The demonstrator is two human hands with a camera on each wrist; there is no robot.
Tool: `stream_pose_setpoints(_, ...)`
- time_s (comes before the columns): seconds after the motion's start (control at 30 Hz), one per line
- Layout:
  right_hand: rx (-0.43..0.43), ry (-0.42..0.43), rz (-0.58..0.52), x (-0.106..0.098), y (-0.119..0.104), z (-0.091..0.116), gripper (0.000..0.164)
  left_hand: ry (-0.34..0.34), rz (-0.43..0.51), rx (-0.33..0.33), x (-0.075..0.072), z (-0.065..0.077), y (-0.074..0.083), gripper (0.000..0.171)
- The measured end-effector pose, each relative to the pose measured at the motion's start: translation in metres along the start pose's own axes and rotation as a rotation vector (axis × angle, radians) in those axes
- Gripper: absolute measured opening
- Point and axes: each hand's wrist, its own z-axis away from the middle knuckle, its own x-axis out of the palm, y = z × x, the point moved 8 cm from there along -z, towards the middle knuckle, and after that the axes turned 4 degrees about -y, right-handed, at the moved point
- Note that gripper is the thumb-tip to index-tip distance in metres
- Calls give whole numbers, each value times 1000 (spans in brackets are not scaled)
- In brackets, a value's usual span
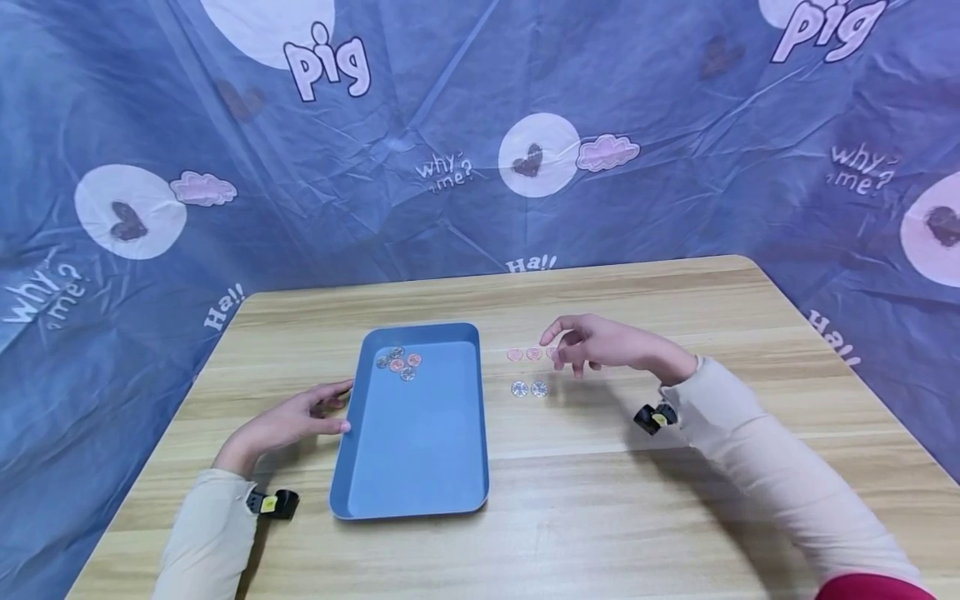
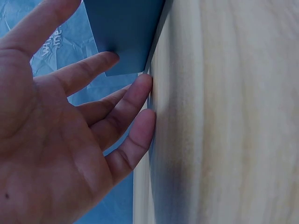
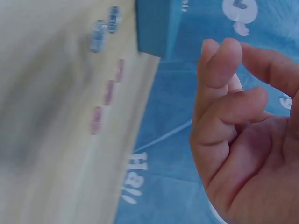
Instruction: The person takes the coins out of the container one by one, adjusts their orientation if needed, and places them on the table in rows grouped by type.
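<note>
A blue rectangular tray (image 1: 420,454) lies on the table, with several overlapping silver and copper-coloured coins (image 1: 407,374) near its far left corner. My left hand (image 1: 296,419) is at the tray's left side, fingers and thumb spread and fingertips right at the wall; the left wrist view shows the index fingertip against the tray (image 2: 128,37). To the tray's right, three copper-pink coins (image 1: 514,355) form a row, with two silver coins (image 1: 520,388) in front of them. Above the rightmost pink coin is my right hand (image 1: 600,342), its fingers loosely bent and nothing between them.
The wooden table (image 1: 570,517) carries the tray left of its middle. Behind and at both sides hangs a blue printed cloth (image 1: 420,217). A small black wrist device (image 1: 656,418) sticks out below the right sleeve, another (image 1: 273,503) beside the left.
</note>
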Motion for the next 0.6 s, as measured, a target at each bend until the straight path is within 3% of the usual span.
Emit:
stream_pose_setpoints(0.37,-82,15,123,-2,-51,-3,31,0,-5,-11,-1,1,0,79)
stream_pose_setpoints(0.6,-139,-4,81,3,-76,-15,32,-1,-14,10,-2,1,4,79)
